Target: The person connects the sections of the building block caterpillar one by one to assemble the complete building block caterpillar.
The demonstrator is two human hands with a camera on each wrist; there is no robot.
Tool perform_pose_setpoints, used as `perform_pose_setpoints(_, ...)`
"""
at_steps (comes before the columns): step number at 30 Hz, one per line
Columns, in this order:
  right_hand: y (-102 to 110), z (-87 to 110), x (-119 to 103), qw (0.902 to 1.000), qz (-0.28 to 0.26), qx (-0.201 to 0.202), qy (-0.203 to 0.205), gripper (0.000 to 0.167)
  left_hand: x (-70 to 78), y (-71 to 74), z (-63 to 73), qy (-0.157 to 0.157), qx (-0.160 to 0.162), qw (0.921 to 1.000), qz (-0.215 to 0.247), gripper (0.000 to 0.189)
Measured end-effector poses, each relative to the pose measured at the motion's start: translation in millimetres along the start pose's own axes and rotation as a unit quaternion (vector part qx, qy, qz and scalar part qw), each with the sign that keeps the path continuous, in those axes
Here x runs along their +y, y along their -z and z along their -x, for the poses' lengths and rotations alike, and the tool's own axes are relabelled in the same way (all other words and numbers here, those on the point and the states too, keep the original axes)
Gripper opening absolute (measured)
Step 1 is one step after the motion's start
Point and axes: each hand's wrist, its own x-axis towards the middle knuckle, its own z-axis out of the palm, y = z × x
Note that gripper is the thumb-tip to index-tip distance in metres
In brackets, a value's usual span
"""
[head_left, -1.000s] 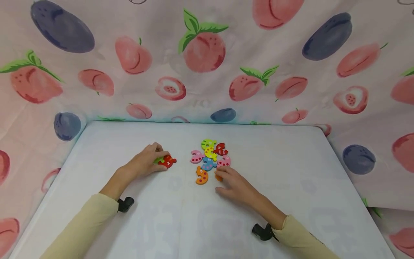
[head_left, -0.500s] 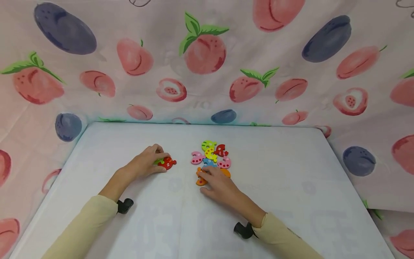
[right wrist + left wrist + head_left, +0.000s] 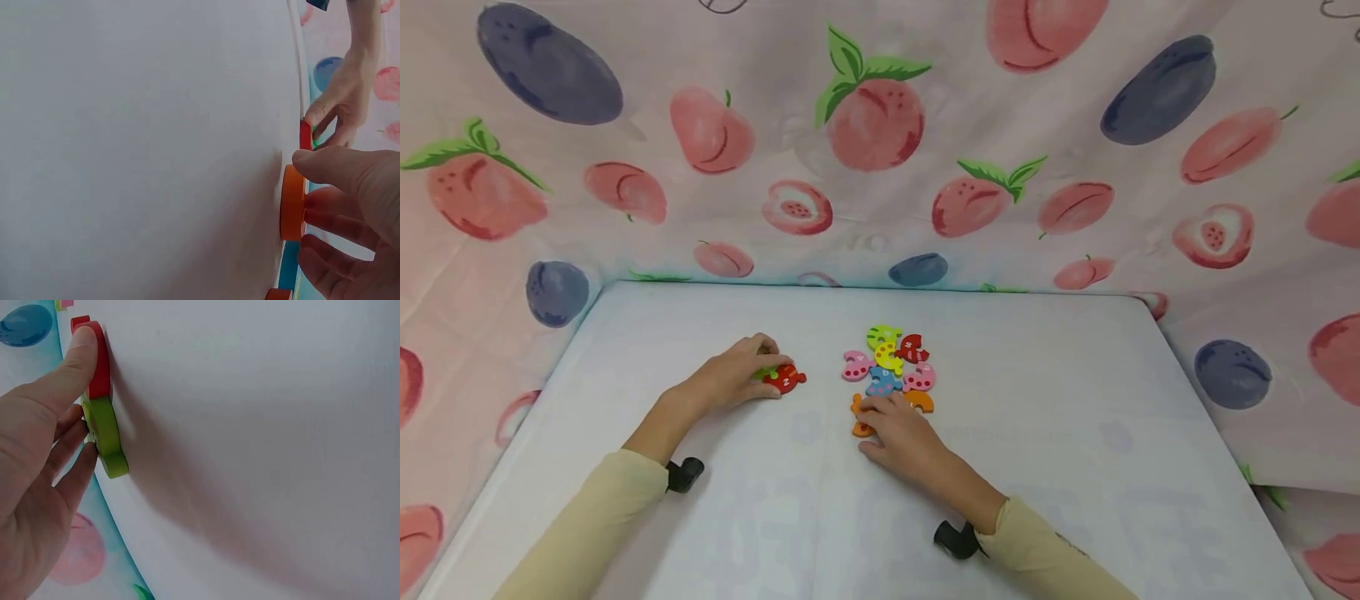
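The head view shows a person's left hand (image 3: 730,375) low over a white tabletop (image 3: 1075,417), pinching a flat red piece marked 2, apparently painted wood (image 3: 785,380), together with a light green flat piece of matching thickness (image 3: 107,428); in the left wrist view the thumb presses the red edge while the other fingers bear on the green piece's opposite side, a hold that probably steadies both as one touching pair.

The right hand (image 3: 906,437) lies over an orange flat piece with dark dots (image 3: 863,430); its bent fingers rest against the upper face, and its thumb is just beside the near end; whether that thumb truly touches, making a grasp, cannot be told; the fingers come from above presumably because the piece lies flat, offering only a thin edge.

Beyond that hand the other pieces form a loose cluster: a plain-looking orange arched piece (image 3: 921,402) just beside the fingers; a blue dotted piece (image 3: 882,382) between a left pink piece (image 3: 855,368) and a right pink piece (image 3: 919,379); a yellow dotted piece (image 3: 888,358), a dark red striped piece (image 3: 913,348) and a lime striped piece (image 3: 882,336) farther back; lying face up, they show their markings, and the pinched pair sits well apart to their left.
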Motion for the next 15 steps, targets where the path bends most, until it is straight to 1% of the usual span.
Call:
perform_pose_setpoints(4,-2,-3.2,2,0.9995,-0.027,0.013,0.005,0.040,-4.4,1.8,-0.7,-0.008,-0.001,0.9999,-0.014,0.051)
perform_pose_setpoints(8,-3,-5.6,2,0.9990,-0.037,0.018,0.019,0.036,-8.0,6.7,0.5,-0.008,0.003,0.9995,-0.031,0.051)
perform_pose_setpoints(11,-4,-6.3,1,0.9987,-0.046,0.018,0.014,0.041,-10.4,9.3,1.1,-0.013,0.008,0.9993,-0.033,0.052)
perform_pose_setpoints(15,-4,-7.3,0,0.9974,-0.069,0.017,0.005,0.048,-12.6,10.1,0.5,-0.020,0.008,0.9994,-0.026,0.052)
